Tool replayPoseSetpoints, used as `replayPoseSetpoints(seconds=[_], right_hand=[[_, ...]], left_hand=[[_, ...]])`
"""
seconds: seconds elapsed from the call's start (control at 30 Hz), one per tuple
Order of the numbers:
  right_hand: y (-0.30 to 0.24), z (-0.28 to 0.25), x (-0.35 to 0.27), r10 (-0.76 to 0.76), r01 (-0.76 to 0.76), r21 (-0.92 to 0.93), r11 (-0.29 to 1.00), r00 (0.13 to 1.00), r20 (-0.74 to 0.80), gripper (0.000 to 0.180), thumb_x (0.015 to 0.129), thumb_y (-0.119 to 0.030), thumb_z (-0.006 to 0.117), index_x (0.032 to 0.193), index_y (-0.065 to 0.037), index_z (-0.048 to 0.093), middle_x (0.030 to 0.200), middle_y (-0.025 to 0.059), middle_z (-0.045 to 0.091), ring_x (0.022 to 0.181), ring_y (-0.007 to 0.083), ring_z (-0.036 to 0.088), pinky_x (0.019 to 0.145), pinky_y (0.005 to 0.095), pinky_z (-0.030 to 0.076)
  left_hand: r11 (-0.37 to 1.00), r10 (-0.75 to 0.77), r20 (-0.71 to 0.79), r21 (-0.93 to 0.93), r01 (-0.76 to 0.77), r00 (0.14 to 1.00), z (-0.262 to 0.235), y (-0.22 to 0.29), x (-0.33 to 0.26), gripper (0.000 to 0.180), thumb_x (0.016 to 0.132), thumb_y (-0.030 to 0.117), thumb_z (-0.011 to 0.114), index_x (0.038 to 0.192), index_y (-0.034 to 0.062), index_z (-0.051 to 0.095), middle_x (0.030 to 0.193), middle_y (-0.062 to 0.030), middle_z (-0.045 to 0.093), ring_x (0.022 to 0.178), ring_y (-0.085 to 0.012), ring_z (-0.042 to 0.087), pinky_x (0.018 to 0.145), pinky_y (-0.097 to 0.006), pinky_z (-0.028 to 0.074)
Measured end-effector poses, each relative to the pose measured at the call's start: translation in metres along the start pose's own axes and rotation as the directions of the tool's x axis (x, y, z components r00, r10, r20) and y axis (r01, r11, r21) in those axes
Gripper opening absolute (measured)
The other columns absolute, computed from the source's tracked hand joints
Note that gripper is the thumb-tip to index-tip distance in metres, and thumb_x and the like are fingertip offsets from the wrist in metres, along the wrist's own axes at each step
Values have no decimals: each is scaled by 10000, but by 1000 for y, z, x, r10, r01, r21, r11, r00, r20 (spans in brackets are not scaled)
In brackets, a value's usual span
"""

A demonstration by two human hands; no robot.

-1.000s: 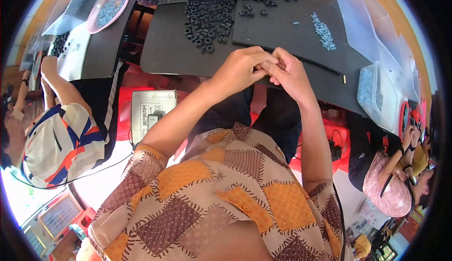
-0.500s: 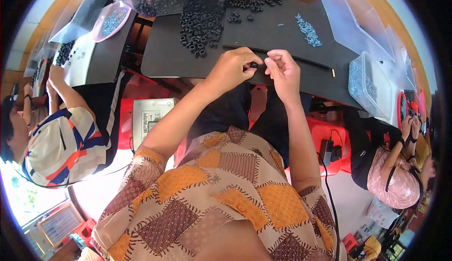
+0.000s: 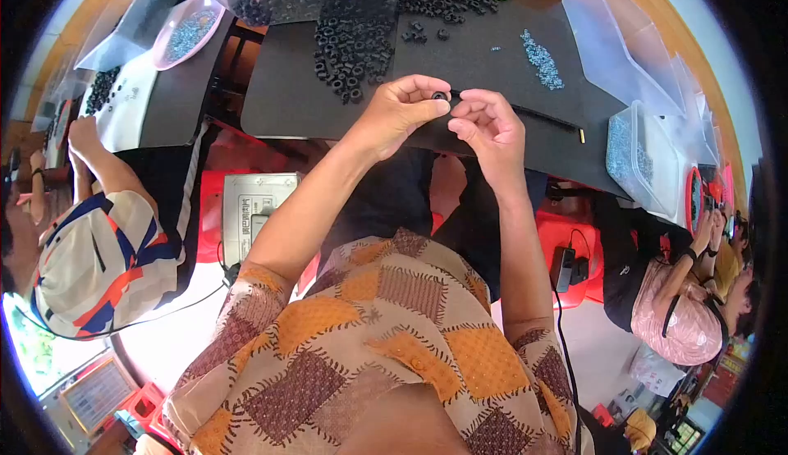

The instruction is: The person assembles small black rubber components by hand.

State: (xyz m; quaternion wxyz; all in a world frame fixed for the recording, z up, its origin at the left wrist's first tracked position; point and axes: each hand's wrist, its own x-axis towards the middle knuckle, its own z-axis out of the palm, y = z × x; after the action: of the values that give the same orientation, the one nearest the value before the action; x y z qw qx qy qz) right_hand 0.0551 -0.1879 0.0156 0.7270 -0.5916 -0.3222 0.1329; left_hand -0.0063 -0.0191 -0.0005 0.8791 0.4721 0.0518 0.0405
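Note:
My left hand (image 3: pixel 402 116) pinches a small black ring-shaped part (image 3: pixel 440 96) between thumb and fingers, its round hole showing. Close by on the right, my right hand (image 3: pixel 494 129) has its fingers curled in toward the thumb. Anything held at those fingertips is too small to make out. Both hands are over the near edge of the dark table (image 3: pixel 287 94). Beyond them spreads a pile of similar black rings (image 3: pixel 351 53). A small heap of bluish metallic pieces (image 3: pixel 542 61) is on the right.
A black bar (image 3: pixel 546 117) with a brass-coloured end lies behind my right hand. Clear plastic panels (image 3: pixel 607 36) rise at the back. A clear bin (image 3: pixel 630 147) of bluish pieces is at right. Co-workers sit on both sides; a pink bowl (image 3: pixel 164 49) stands at left.
My left hand has turned, bringing the black ring up slightly, with its hole more visible. My right hand has lowered a little, its fingers tipping toward the ring.

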Motion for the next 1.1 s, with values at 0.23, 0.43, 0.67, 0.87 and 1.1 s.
replayPoseSetpoints(seconds=[0.23,0.43,0.67,0.87,1.1], right_hand=[[0,4,3,-58,54,-106,993,998,-31,174,824,98,689,981,27,667,919,39,629,812,77,605,705,211,495],[-12,4,3,-79,74,-112,991,996,-42,173,823,113,680,977,34,676,939,58,642,832,94,616,717,218,502],[-20,-1,4,-91,88,-258,962,996,-1,164,813,95,697,960,23,690,940,76,666,849,109,637,727,230,518],[-23,-4,6,-30,30,-293,956,1000,4,147,805,73,715,939,17,692,917,73,689,807,112,657,714,240,531],[-40,2,13,-62,95,-584,806,995,76,144,778,70,728,898,2,686,868,65,696,768,114,663,693,247,533]], left_hand=[[979,11,67,-205,3,998,1,-7,-3,268,905,29,670,1172,26,645,1070,-53,661,995,-126,632,930,-274,519],[969,3,47,-246,9,999,9,2,-15,316,946,116,640,1238,-1,608,1118,-77,649,1013,-140,639,960,-291,532],[972,-7,38,-233,16,999,10,-2,-17,303,942,113,649,1226,15,618,1090,-63,655,993,-134,644,921,-272,541],[975,-23,14,-220,26,1000,7,-7,-15,290,920,96,675,1200,27,638,1040,-57,671,955,-121,646,865,-250,543],[994,57,-14,-91,-58,998,6,-5,-14,251,895,72,701,1136,5,676,1036,-65,693,899,-106,631,827,-253,531]])
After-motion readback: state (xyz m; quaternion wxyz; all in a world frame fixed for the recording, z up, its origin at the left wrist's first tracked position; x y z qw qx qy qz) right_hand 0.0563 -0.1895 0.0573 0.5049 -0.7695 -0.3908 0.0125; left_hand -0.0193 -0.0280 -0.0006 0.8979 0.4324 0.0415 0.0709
